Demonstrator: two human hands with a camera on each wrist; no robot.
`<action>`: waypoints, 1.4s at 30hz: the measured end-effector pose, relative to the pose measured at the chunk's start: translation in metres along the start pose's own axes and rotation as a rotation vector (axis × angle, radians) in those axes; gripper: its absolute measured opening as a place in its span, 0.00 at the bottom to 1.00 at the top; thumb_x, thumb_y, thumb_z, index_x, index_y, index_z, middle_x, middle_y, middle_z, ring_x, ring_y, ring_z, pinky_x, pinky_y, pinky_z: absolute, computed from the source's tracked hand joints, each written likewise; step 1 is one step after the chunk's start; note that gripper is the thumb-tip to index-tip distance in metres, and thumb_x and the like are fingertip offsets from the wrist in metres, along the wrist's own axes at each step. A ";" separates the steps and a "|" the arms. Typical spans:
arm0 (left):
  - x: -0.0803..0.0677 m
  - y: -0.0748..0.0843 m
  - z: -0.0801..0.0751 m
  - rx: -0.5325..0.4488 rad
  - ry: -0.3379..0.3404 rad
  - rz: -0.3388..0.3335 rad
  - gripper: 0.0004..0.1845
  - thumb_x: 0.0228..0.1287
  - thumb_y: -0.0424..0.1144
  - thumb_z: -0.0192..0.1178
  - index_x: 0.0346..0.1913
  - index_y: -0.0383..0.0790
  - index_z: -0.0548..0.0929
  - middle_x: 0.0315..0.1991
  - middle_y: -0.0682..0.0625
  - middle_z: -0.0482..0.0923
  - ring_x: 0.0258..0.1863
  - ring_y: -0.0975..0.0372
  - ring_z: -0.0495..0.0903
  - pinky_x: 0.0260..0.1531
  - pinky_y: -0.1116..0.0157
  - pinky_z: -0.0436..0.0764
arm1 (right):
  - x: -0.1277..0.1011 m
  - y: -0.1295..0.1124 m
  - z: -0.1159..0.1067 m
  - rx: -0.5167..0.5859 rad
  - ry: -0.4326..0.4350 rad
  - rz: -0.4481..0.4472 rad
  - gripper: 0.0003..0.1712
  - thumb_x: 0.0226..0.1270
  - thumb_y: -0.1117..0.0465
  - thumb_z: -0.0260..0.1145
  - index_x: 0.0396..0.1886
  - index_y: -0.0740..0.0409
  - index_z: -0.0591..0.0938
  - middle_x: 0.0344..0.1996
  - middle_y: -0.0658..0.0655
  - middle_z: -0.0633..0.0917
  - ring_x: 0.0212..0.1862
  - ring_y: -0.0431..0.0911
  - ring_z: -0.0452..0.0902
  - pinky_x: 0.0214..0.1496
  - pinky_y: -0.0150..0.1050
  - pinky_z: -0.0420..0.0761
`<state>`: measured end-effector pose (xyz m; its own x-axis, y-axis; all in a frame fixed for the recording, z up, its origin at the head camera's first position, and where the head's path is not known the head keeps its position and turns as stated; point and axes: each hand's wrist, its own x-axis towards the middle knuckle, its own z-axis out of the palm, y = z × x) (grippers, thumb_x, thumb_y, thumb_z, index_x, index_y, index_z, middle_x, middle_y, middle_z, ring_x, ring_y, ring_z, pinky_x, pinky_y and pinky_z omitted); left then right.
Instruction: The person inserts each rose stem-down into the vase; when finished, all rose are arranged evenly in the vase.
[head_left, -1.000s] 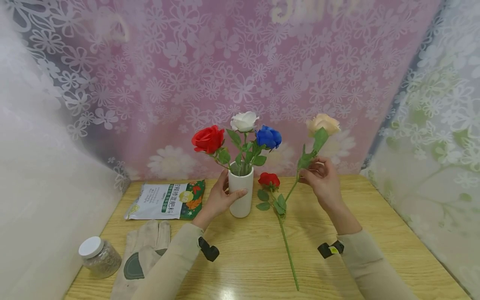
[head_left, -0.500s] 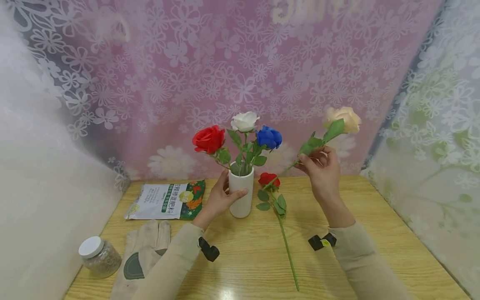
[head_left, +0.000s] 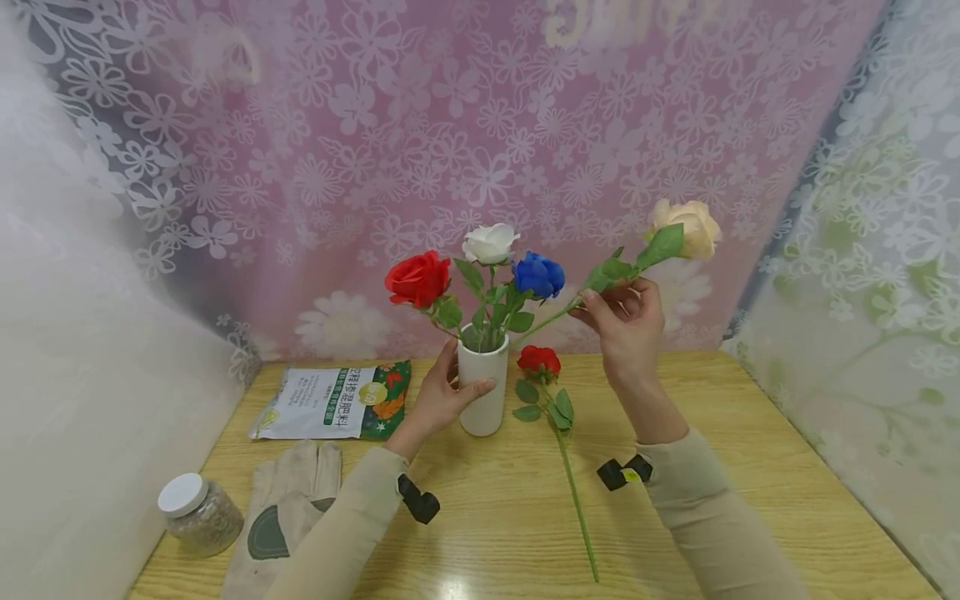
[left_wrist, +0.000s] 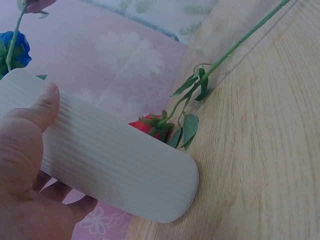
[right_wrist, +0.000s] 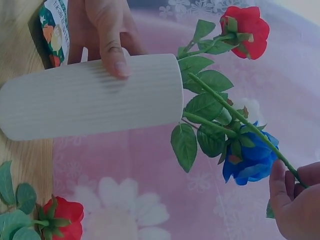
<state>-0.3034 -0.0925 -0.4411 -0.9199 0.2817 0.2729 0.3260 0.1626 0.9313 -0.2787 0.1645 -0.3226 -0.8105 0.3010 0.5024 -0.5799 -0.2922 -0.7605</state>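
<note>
My left hand [head_left: 442, 398] grips the white ribbed vase [head_left: 483, 400] around its side, thumb across the front. In the vase stand a red rose [head_left: 417, 279], a white rose [head_left: 490, 243] and a blue rose [head_left: 537, 275]. My right hand [head_left: 628, 329] pinches the stem of a peach rose [head_left: 686, 229], tilted with its bloom up to the right. In the right wrist view the cut end of that green stem [right_wrist: 220, 98] overlaps the leaves just beyond the vase mouth. Another red rose [head_left: 538, 360] lies on the table, right of the vase.
A fertilizer bag [head_left: 330, 400] lies at the back left of the wooden table [head_left: 487, 525]. In front of it are a work glove [head_left: 288, 508] and a white-lidded jar [head_left: 198, 512] of granules. A flowered pink curtain [head_left: 450, 125] hangs behind the table.
My right hand has moved left and up with the peach rose. The rose has tilted further, its bloom swinging right and its stem end rising toward the vase mouth. My left hand stays put.
</note>
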 end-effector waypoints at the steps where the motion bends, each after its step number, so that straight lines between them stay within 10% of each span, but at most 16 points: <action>1: 0.000 0.000 0.000 0.000 0.000 0.000 0.50 0.70 0.40 0.72 0.85 0.43 0.51 0.78 0.37 0.66 0.77 0.42 0.70 0.70 0.39 0.75 | 0.000 0.000 0.002 0.005 0.002 -0.003 0.22 0.68 0.80 0.67 0.50 0.54 0.74 0.39 0.56 0.83 0.40 0.48 0.86 0.42 0.42 0.92; 30: 0.000 0.001 0.001 0.018 0.016 0.018 0.50 0.69 0.38 0.72 0.85 0.51 0.53 0.76 0.39 0.69 0.75 0.42 0.72 0.68 0.40 0.77 | -0.018 0.033 0.056 -0.282 -0.235 -0.165 0.19 0.69 0.78 0.68 0.55 0.72 0.72 0.42 0.60 0.83 0.41 0.46 0.85 0.43 0.36 0.91; 42: -0.001 0.000 0.002 0.011 0.014 0.001 0.53 0.69 0.38 0.72 0.87 0.47 0.47 0.77 0.38 0.68 0.76 0.42 0.71 0.69 0.40 0.77 | -0.025 0.044 0.065 -0.406 -0.341 -0.119 0.14 0.75 0.70 0.66 0.56 0.66 0.76 0.45 0.68 0.84 0.46 0.63 0.86 0.46 0.53 0.91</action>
<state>-0.3024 -0.0906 -0.4420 -0.9223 0.2691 0.2774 0.3295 0.1725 0.9283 -0.2894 0.0855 -0.3419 -0.7613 -0.0206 0.6480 -0.6453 0.1202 -0.7544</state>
